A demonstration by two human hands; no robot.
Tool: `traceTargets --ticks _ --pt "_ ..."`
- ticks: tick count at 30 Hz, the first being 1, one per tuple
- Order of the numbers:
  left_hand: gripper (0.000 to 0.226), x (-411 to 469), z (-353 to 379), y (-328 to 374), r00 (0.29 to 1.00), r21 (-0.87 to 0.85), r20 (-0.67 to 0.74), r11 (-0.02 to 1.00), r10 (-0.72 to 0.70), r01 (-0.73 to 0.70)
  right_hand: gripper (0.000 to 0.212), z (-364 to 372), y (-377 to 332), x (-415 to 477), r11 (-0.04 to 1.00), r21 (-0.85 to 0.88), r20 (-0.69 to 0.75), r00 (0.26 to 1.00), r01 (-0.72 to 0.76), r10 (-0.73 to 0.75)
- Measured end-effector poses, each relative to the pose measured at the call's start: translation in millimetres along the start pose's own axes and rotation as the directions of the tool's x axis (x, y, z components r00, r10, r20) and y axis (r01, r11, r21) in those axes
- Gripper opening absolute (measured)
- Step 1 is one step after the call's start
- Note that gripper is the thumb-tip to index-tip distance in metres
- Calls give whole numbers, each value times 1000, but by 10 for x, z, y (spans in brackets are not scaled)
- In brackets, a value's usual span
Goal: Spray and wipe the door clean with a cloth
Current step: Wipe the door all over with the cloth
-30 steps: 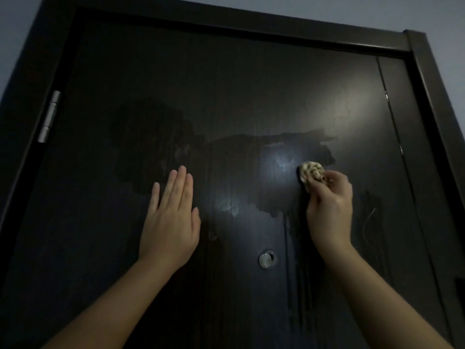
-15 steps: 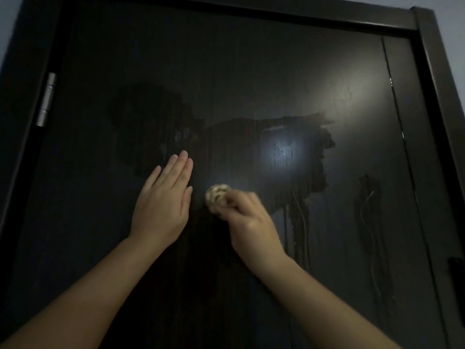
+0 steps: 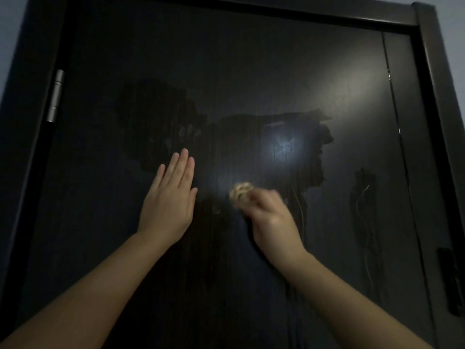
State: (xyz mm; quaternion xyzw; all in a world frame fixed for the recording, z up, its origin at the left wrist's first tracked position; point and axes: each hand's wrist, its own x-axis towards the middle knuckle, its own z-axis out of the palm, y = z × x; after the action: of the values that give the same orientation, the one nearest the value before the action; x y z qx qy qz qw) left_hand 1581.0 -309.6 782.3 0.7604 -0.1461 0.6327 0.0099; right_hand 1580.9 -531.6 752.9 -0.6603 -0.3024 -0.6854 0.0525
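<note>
We pressed our left hand [image 3: 169, 202] flat on the dark door [image 3: 251, 71], fingers straight and close together. Our right hand [image 3: 270, 217] gripped a small bunched cloth [image 3: 240, 192] and held it against the door, just right of the left hand. A big wet patch [image 3: 226, 137] spread above both hands. A silver hinge [image 3: 55, 95] sat at the left edge.

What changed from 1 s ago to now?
The right hand, holding the cloth, swept left across the wet patch to just beside the left hand, then edged back right. Unchanged: the grip on the cloth, and the left hand flat on the door.
</note>
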Motion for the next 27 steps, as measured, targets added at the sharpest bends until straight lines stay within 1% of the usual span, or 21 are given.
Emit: traceTargets --ticks 1,2,3,4,5,6,7,8,10,11,12,13,15,16,18,19,20,23,24,26,27 --pt "57 -46 10 75 1000 -15 7 1000 -24 24 30 -27 0 -95 991 -18 77 988 136 -134" --pt "58 -98 30 150 1000 -15 13 1000 -27 27 28 -90 88 -148 977 -26 100 973 211 -208" --pt "59 -155 57 214 1000 2 18 1000 -17 17 25 -178 223 -137 982 -29 70 980 186 -184" --pt "61 -206 93 260 1000 22 24 1000 -6 6 23 -264 378 -105 997 -41 -23 998 60 -61" --pt "62 -249 133 293 999 37 32 999 -4 3 23 -333 510 -67 991 -40 -149 981 -131 124" --pt "62 -276 163 311 999 43 36 999 -12 11 24 -366 581 -59 949 -15 -232 924 -315 303" --pt "62 -292 184 319 999 43 33 999 -23 22 24 -354 592 -94 911 3 -272 876 -412 398" --pt "61 -295 194 324 999 39 25 999 -29 28 23 -318 547 -171 915 -12 -261 884 -404 387" --pt "61 -299 213 319 1000 28 10 999 -18 18 26 -272 469 -394 976 -89 -160 970 -197 182" --pt "61 -301 217 313 1000 30 4 999 -11 11 27 -321 518 -429 987 -121 -114 989 -109 96" --pt "61 -305 220 309 1000 36 3 999 -9 9 27 -394 625 -380 983 -148 -119 989 -107 89" --pt "61 -306 224 309 1000 40 6 999 -10 10 26 -442 735 -308 968 -150 -176 969 -200 173" --pt "61 -309 227 319 1000 43 11 999 -17 16 24 -445 766 -164 892 -71 -304 861 -447 407" --pt "61 -308 227 320 1000 43 13 999 -22 21 24 -385 672 -151 883 -67 -304 852 -465 426" --pt "61 -314 236 317 999 41 19 999 -26 25 25 -242 476 -308 958 -108 -190 951 -266 243" --pt "61 -313 241 313 1000 41 20 999 -24 23 25 -229 434 -391 981 -119 -137 981 -153 137" --pt "61 -314 243 310 1000 39 20 999 -21 20 25 -266 452 -398 986 -122 -117 988 -116 101" --pt "61 -310 248 319 1000 32 17 999 -18 18 27 -289 434 -195 950 -35 -242 925 -311 294" --pt "61 -312 245 318 1000 29 16 999 -21 20 26 -247 324 -145 960 7 -211 938 -281 276" --pt "62 -316 229 310 1000 15 25 1000 -19 18 20 -135 84 -227 999 15 -37 999 -35 35" --pt "62 -315 219 296 999 5 33 1000 -6 6 17 -129 71 -292 998 -9 29 998 58 -58"
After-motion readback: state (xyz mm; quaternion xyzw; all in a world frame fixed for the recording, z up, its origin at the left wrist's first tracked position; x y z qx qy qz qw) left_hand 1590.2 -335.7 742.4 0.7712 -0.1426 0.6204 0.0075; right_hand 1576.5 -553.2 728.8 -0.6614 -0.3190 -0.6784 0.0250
